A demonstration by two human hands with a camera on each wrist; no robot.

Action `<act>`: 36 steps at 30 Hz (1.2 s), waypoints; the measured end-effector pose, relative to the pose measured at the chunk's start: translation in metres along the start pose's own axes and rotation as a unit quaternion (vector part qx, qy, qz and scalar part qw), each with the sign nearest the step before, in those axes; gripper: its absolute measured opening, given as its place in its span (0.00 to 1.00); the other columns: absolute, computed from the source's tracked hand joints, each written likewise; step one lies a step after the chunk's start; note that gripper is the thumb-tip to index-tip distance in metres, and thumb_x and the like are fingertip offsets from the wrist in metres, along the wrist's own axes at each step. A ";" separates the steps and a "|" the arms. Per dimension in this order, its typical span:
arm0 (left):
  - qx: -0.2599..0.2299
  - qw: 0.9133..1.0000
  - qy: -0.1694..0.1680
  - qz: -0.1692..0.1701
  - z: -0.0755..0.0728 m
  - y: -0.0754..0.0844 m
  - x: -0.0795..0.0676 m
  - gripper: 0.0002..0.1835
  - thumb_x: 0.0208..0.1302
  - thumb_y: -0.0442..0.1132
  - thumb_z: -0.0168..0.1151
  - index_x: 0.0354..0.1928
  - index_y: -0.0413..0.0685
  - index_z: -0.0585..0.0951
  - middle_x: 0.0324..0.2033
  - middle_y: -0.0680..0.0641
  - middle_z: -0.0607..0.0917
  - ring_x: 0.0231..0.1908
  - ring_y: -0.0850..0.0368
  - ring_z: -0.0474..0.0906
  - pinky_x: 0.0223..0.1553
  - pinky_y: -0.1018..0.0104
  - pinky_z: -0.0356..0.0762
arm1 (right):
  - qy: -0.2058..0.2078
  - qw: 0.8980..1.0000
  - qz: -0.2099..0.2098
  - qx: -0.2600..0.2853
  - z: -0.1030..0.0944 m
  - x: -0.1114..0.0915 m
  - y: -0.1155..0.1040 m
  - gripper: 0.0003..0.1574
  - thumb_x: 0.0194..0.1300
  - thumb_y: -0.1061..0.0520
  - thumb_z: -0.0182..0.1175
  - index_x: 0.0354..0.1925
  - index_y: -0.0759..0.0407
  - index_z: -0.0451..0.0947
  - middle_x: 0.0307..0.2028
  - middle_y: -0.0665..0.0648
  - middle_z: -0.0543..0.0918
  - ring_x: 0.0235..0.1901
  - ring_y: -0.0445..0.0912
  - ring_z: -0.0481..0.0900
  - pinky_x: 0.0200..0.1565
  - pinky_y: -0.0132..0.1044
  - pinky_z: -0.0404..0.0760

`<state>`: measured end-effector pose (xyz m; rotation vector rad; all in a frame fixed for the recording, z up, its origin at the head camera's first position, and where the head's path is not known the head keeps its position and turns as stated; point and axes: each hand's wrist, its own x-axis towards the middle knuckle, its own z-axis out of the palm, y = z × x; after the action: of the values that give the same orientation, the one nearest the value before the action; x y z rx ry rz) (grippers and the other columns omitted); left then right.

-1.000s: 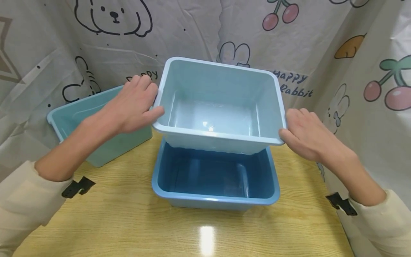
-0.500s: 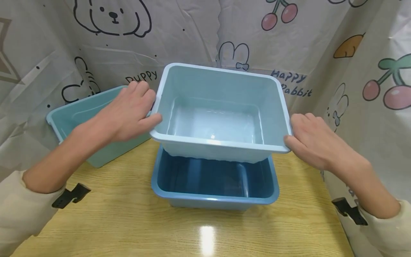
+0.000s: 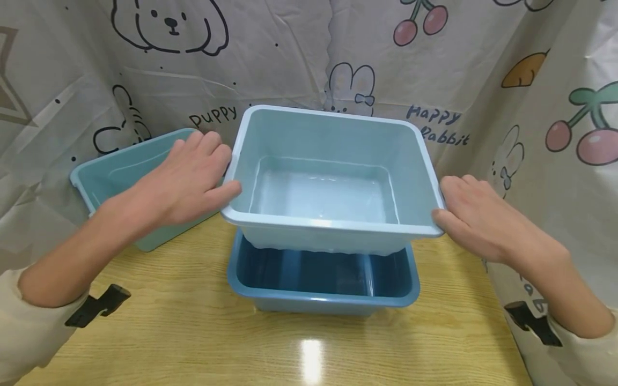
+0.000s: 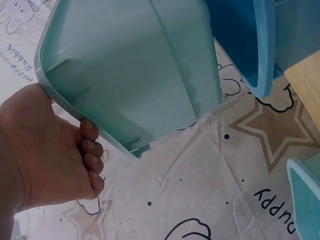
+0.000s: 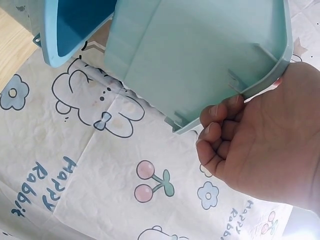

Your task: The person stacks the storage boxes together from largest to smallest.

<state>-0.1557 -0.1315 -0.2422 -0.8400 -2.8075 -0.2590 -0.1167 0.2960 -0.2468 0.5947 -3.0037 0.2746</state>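
A pale blue plastic storage bin (image 3: pixel 321 187) hangs over a darker blue bin (image 3: pixel 323 300) that stands on the table. My left hand (image 3: pixel 193 177) grips the pale bin's left rim, with the thumb over the top and fingers curled beneath. On the opposite short side my right hand (image 3: pixel 475 214) grips the rim in the same manner. Both wrist views show the fingers hooked under the rim and the bin's outer wall (image 4: pixel 135 65). The pale bin's base overlaps the back part of the dark bin's opening in the head view.
A teal bin (image 3: pixel 120 166) stands at the back left, angled, partly hidden behind my left arm. The wooden table (image 3: pixel 193 321) reaches toward me in front of the bins. Printed cloth (image 3: pixel 289 53) with cartoon drawings hangs behind and along both sides.
Both hands have lowered the pale blue bin and brought it nearer to me, and it has tipped to show more of its floor. The dark blue and teal bins have stayed put.
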 end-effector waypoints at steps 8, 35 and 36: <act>-0.004 1.000 -0.005 -0.003 0.003 0.003 -0.005 0.09 0.61 0.42 0.47 0.27 0.45 0.65 0.32 0.44 0.64 0.34 0.46 0.56 0.35 0.55 0.52 | 0.009 1.000 -0.017 -0.004 0.002 -0.006 0.000 0.06 0.64 0.57 0.50 0.39 0.58 0.68 0.28 0.54 0.66 0.30 0.49 0.62 0.34 0.43 0.59; -0.008 1.000 -0.022 -0.005 0.014 0.008 -0.015 0.09 0.60 0.44 0.50 0.29 0.46 0.67 0.31 0.46 0.66 0.34 0.47 0.60 0.34 0.55 0.56 | -0.003 0.999 -0.037 -0.006 0.017 -0.018 0.002 0.08 0.64 0.57 0.50 0.41 0.58 0.70 0.29 0.53 0.68 0.31 0.48 0.63 0.36 0.43 0.60; -0.008 1.000 -0.023 -0.006 0.015 0.008 -0.016 0.09 0.61 0.44 0.50 0.29 0.46 0.67 0.32 0.46 0.66 0.34 0.47 0.60 0.34 0.55 0.56 | -0.005 0.999 -0.035 -0.005 0.018 -0.018 0.002 0.08 0.64 0.57 0.50 0.41 0.58 0.69 0.29 0.53 0.68 0.31 0.48 0.63 0.36 0.43 0.60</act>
<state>-0.1402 -0.1295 -0.2594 -0.8443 -2.8571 -0.2690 -0.1012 0.3010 -0.2661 0.6994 -2.9842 0.2531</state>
